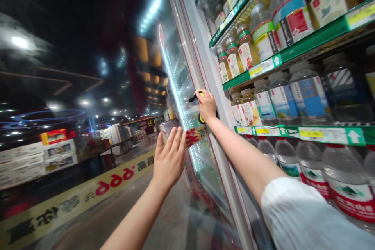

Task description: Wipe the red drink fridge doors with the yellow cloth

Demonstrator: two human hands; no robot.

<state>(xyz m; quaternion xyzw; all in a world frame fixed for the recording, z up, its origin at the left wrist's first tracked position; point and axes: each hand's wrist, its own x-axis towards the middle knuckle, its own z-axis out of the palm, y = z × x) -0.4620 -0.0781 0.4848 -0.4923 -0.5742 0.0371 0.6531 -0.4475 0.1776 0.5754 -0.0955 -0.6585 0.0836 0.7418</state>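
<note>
My right hand (206, 105) is closed at the edge of a cooler's glass door (215, 175), with a yellow-and-black object (192, 97) in its grasp. Parts of that object stick out past the fingers and below the palm; its kind does not show. Fingers stretched and close together, my left hand (170, 156) is held up flat before the glass, back of the hand towards me. Whether it touches the pane I cannot tell. A yellow strip (117, 181) with reversed red and black lettering runs across the glass.
To the right, cooler shelves with green price rails (310, 31) hold drink bottles (293, 15) in rows. Red-capped water bottles (310, 164) stand lowest. Beyond the glass, stacked boxes (58, 152) appear at the left, blurred, with shop lights above.
</note>
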